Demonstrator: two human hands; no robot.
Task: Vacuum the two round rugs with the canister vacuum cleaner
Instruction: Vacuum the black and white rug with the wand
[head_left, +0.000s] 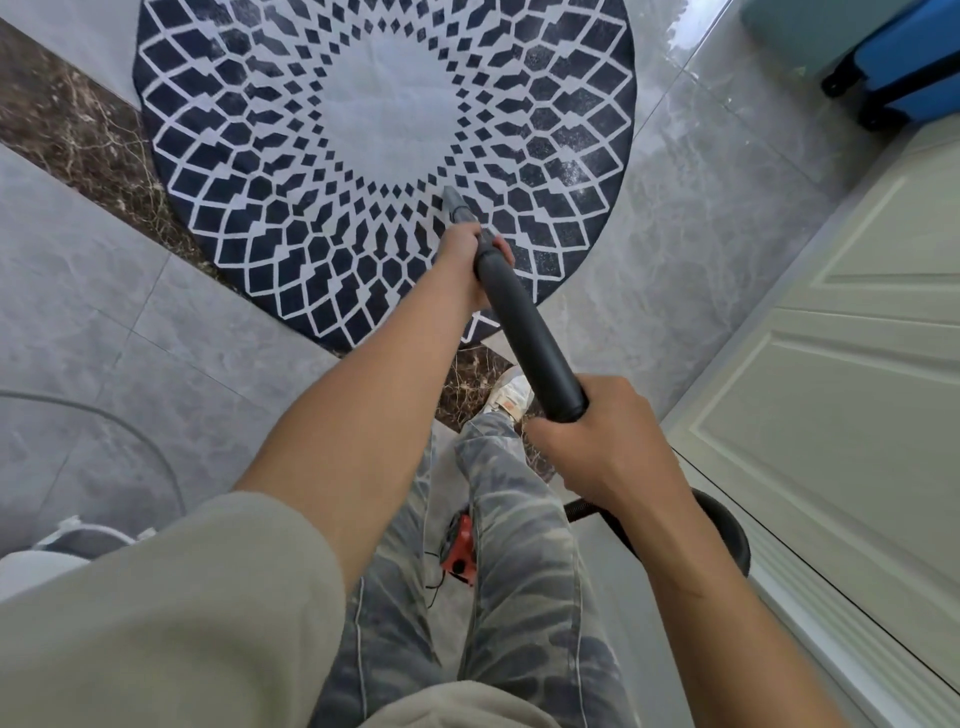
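Floor (156, 312) first: grey tile all round, with a dark marble strip (78, 130) cutting in from far left. Next, round rug (571, 130), navy with a white diamond lattice and a pale middle, flat on the tile at far centre. Down the right, cream panelled door (831, 415). At far right, blue suitcase (909, 67). Now black vacuum wand (524, 322), slanting from near right out onto the rug. Near end of it wrapped in right hand (608, 441), fingers curled round the tube. Farther along, just behind the nozzle, left hand (462, 249), fingers closed round the tube too. Behind the right wrist, ribbed black hose (727, 530) looping away. Grey nozzle (457, 205) tip-down on the rug, at the near edge of the pale middle. Between the legs, small red item (460, 551) on the floor, too hidden to name.
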